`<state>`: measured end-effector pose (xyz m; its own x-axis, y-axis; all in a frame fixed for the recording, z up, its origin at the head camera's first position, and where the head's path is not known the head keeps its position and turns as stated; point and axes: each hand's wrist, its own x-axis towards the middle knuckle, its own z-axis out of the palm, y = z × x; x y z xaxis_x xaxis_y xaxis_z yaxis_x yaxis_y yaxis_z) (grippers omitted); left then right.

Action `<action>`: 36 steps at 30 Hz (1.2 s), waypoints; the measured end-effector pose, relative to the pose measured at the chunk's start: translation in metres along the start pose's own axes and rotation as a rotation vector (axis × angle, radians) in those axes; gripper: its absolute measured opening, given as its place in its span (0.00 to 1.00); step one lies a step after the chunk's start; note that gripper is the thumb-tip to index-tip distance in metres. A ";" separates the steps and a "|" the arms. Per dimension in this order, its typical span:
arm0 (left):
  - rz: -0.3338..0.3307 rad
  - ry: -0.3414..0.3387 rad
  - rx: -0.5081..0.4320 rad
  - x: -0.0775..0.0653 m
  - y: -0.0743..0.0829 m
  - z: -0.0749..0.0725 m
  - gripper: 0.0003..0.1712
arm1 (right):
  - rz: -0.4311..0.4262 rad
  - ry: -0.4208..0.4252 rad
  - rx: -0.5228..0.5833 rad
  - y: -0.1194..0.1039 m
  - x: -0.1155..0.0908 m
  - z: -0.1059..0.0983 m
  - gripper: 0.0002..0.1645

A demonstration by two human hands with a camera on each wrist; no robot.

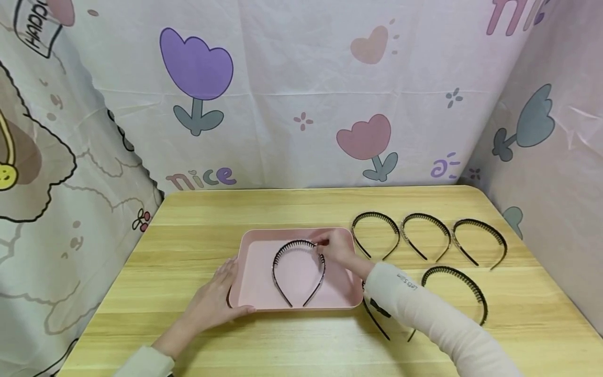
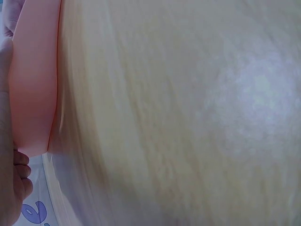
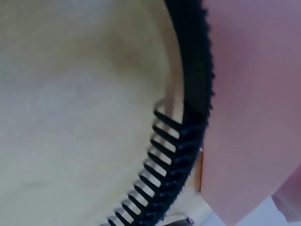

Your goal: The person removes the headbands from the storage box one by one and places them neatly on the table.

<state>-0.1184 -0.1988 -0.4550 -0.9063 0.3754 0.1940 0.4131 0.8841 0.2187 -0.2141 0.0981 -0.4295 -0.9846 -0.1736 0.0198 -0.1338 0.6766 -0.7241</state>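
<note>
A shallow pink tray (image 1: 254, 272) sits on the table, one black toothed headband (image 1: 274, 267) inside it with its ends toward the front. My right hand (image 1: 336, 246) pinches the headband's upper right curve. At the tray's front left corner, my left hand (image 1: 214, 296) grips the side, thumb along the front wall. The left wrist view shows curled fingers (image 2: 21, 174) beyond the tray wall (image 2: 35, 84). Close up in the right wrist view, another black headband (image 3: 195, 84) lies on the wood beside the tray's pink wall (image 3: 254, 94); the right fingertips are out of sight there.
Right of the tray, a back row holds three headbands: one left (image 1: 375, 213), one middle (image 1: 426, 215), one right (image 1: 480, 222). In front lies another headband (image 1: 454, 269); beside it one headband (image 1: 377, 323) is partly hidden under my right sleeve. A printed cloth (image 1: 282, 146) hangs behind the wooden table (image 1: 207, 209).
</note>
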 end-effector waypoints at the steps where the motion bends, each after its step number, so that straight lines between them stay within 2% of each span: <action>1: 0.003 0.003 0.001 0.000 0.000 0.000 0.65 | 0.000 0.008 -0.009 0.000 0.000 -0.002 0.11; 4: 0.008 0.009 0.003 0.000 -0.001 0.001 0.65 | -0.018 0.019 -0.007 0.000 0.001 -0.007 0.11; 11: 0.012 0.009 0.006 0.000 -0.001 0.001 0.65 | -0.039 -0.056 0.134 0.001 0.001 -0.028 0.12; 14: 0.013 0.011 0.007 0.001 0.000 0.000 0.64 | -0.066 -0.065 0.129 0.004 0.001 -0.036 0.12; 25: 0.004 -0.006 -0.002 0.000 0.001 -0.001 0.64 | -0.049 -0.090 0.089 0.015 -0.004 -0.060 0.12; 36: 0.005 0.000 0.005 0.001 0.001 -0.001 0.64 | -0.117 -0.047 0.016 0.034 -0.010 -0.078 0.12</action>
<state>-0.1188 -0.1983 -0.4535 -0.9042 0.3799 0.1954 0.4172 0.8835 0.2131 -0.2172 0.1787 -0.4002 -0.9561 -0.2839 0.0726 -0.2449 0.6381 -0.7300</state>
